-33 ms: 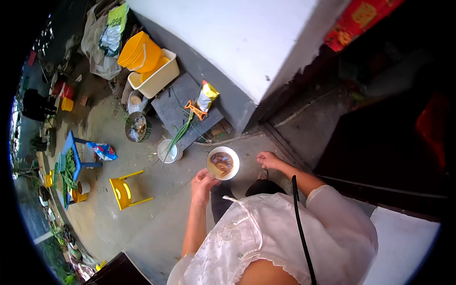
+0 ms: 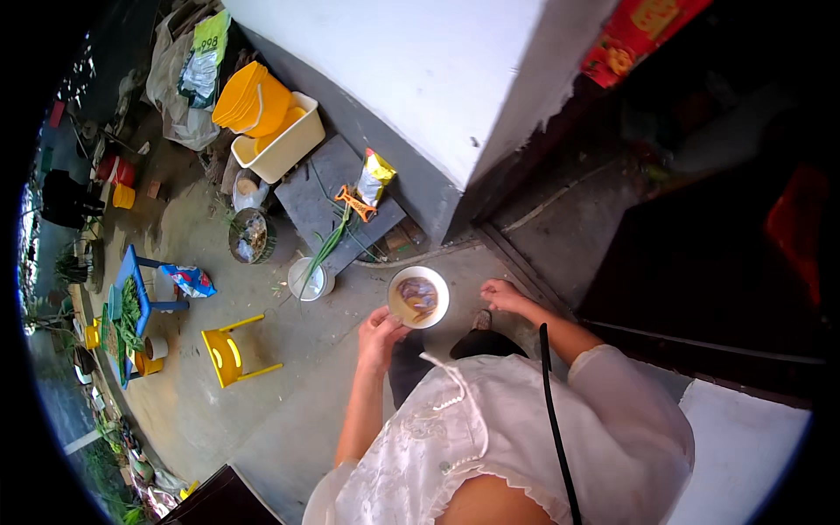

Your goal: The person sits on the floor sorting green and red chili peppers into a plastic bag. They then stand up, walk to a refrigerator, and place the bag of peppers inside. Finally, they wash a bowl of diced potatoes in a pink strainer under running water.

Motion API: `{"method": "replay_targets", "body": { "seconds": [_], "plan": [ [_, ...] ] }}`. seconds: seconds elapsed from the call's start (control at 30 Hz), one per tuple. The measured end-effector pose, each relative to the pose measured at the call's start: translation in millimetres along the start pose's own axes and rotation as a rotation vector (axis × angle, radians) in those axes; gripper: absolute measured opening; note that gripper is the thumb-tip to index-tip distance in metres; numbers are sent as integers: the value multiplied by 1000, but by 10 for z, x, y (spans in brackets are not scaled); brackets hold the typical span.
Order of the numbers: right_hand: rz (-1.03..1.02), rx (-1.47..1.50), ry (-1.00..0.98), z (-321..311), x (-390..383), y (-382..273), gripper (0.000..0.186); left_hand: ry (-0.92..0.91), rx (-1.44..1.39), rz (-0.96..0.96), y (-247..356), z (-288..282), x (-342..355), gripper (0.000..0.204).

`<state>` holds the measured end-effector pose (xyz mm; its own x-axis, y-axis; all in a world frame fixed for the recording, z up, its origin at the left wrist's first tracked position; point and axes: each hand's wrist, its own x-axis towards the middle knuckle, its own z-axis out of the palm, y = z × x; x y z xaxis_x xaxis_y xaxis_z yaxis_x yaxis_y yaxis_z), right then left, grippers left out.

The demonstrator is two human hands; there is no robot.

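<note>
A white bowl with brownish liquid and dark, slippery-looking pieces in it is held level in front of me. My left hand grips its near-left rim, thumb and fingers pinched together there. To the right of the bowl and apart from it, my right hand hangs in the air with its fingers curled in; nothing shows in it. What the pieces in the liquid are, I cannot make out.
A grey slab table carries green onions, an orange peeler-like tool and a yellow packet. Beside it stand a white bucket and a wire basket. Left are a yellow chair and blue table. A doorsill lies right.
The bowl and my left hand have shifted slightly to the right. My right hand has moved a little right too, and the surroundings have slid slightly left in view.
</note>
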<state>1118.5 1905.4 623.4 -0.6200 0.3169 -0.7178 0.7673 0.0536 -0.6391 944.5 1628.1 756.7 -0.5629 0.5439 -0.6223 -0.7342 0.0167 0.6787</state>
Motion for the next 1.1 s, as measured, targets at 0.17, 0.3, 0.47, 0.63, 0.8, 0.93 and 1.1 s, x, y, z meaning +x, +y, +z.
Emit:
{"method": "replay_targets", "body": {
  "seconds": [0.17,0.3,0.47,0.63,0.8,0.93,1.1],
  "plan": [
    [212,206,266,-992,-616,1423,19,-161,-40,-50,-332,1132,282,29],
    [365,202,281,-1254,-781,1867,14,-204,-98,-48,-332,1404,306,37],
    [268,222,162,-1095,-483,1633,22,-60,-232,-5,-287,1020,209,36],
    [155,133,13,-747,82,889,24,162,-471,134,-79,106,-34,26],
    [107,49,7,-212,511,162,24,535,-359,372,505,-1435,-14,30],
    [138,-64,-35,365,703,-314,24,861,-133,487,1398,-2526,339,45],
    [25,-113,-73,1227,691,-1098,25,1184,552,490,2504,-3761,1139,66]
  ]
}}
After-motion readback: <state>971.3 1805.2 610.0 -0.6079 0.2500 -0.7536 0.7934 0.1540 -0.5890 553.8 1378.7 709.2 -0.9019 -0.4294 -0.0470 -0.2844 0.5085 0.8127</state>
